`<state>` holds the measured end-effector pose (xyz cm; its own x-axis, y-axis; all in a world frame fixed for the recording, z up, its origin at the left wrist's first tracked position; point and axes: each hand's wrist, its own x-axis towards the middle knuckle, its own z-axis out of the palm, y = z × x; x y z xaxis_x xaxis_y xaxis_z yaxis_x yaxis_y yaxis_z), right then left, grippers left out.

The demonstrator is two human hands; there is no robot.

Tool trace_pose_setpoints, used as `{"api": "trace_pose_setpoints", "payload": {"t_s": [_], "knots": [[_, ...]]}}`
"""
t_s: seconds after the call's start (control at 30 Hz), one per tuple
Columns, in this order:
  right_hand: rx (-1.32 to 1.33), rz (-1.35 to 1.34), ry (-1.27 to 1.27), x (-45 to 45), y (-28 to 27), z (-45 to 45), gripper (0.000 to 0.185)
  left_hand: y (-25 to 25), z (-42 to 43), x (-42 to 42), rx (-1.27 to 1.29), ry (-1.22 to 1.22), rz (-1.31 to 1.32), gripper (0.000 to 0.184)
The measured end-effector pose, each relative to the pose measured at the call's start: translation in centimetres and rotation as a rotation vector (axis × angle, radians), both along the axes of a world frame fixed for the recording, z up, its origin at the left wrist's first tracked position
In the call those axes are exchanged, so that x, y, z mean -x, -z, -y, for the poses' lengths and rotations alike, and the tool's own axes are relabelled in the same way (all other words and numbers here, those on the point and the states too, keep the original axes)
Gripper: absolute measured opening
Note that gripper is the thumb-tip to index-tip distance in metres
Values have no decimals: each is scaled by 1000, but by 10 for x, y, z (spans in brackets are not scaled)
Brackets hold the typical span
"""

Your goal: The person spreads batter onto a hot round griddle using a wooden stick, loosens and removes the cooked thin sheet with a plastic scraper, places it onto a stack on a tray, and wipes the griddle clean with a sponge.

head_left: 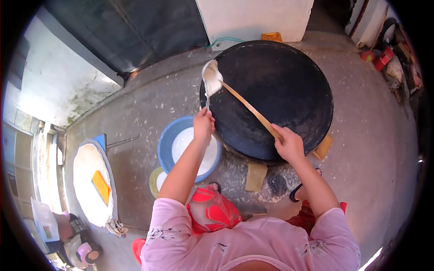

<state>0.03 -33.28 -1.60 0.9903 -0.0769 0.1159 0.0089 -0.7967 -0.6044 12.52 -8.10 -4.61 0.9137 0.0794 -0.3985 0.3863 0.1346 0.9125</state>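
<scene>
My left hand [204, 124] is closed round the handle of a ladle [211, 77], whose bowl is coated with white batter and tilted over the upper left edge of a large round black griddle [275, 90]. In my right hand [289, 143] is a long wooden stick [251, 108]; its far tip meets the white batter at the ladle. Below my left hand stands a blue basin [166, 147] holding white batter [194, 151], partly hidden by my left forearm.
A round board [86, 162] with a pale covering and an orange-yellow object [101, 187] stands at the left. Beside the blue basin is a smaller greenish bowl [154, 183]. Wooden blocks [323, 147] sit by the griddle's edge. Assorted items [393, 63] lie at the upper right.
</scene>
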Motion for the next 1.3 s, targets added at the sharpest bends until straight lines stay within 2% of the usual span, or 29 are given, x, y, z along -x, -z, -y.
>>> {"api": "trace_pose_setpoints", "payload": {"t_s": [0.13,0.17,0.2,0.23,0.27,0.33,0.37,0.43,0.53,0.6,0.63,0.7,0.73,0.77,0.83,0.9,0.97,1.03,1.1,1.17,1.23,1.3], "knots": [[186,202,-118,8,13,10,44,-32,-5,-25,197,40,24,30],[299,252,-221,7,17,11,45,-44,-6,-26,199,41,23,30],[412,301,-325,5,20,11,45,-61,-5,-26,379,51,-13,30],[412,301,-326,1,24,10,45,-73,-6,-26,558,62,-49,31],[481,351,-376,-6,28,8,45,-80,-10,-28,558,62,-49,31],[550,401,-424,-23,33,4,44,-91,-18,-32,1248,207,-164,34],[612,430,-398,-36,34,1,44,-97,-17,-31,1249,208,-164,34],[674,460,-374,-59,27,-4,43,-113,-16,-25,1577,282,-171,34],[702,383,-250,-86,17,-12,44,-123,-22,-12,1659,294,-192,38],[-99,142,36,-94,19,-17,43,-120,-31,5,1708,309,-209,38],[-608,-55,37,-92,29,-21,43,-118,-37,17,1719,267,-181,39],[-93,229,-130,-70,38,-37,43,-112,-48,37,1732,233,-148,40],[96,64,-186,-65,27,-43,42,-107,-54,46,1742,207,-152,40],[94,63,-182,-71,27,-42,42,-102,-60,56,1750,181,-161,40],[478,218,-117,-94,27,-36,42,-92,-74,78,1732,114,-179,40],[443,195,-64,-102,28,-32,41,-79,-91,101,1695,2,-194,40],[-111,154,-13,-95,38,-32,40,-61,-110,128,1643,-122,-206,39],[66,189,-148,-71,34,-36,43,-40,-126,150,1614,-192,-211,39],[348,256,-147,-80,38,-27,45,-20,-137,167,1668,-319,-314,39],[512,268,-38,-106,40,-11,46,1,-143,181,1635,-402,-341,38],[296,184,58,-110,35,-19,43,16,-150,189,1593,-479,-369,37],[2,199,39,-98,53,-34,41,27,-154,191,1623,-555,-390,36]]}}
